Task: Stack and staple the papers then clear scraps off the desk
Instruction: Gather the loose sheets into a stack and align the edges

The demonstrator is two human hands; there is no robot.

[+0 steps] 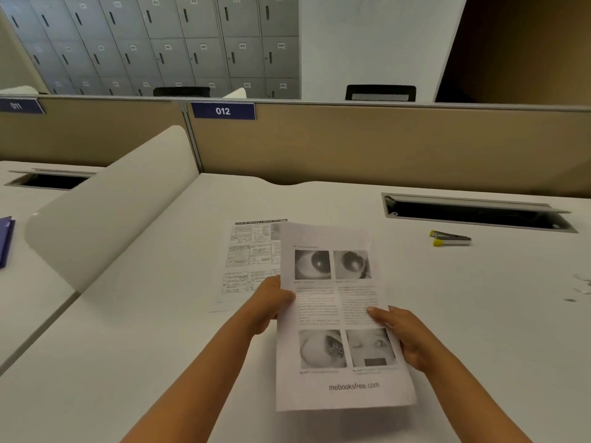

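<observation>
Printed sheet [339, 314], eye photographs: held above the bench [160, 346], pinched at mid-height by left hand [271, 306] on its left edge and right hand [404, 337] on its right; light, limp, easily creased, best gripped by both long edges. Beyond and left of it, partly overlapped: second sheet [246, 260], flat. Farther right of it: stapler [449, 238], yellow-tipped; scraps [579, 290] at the far right edge.

Held sheet [339, 314] over desk [160, 330], stapler [450, 238] far right
</observation>
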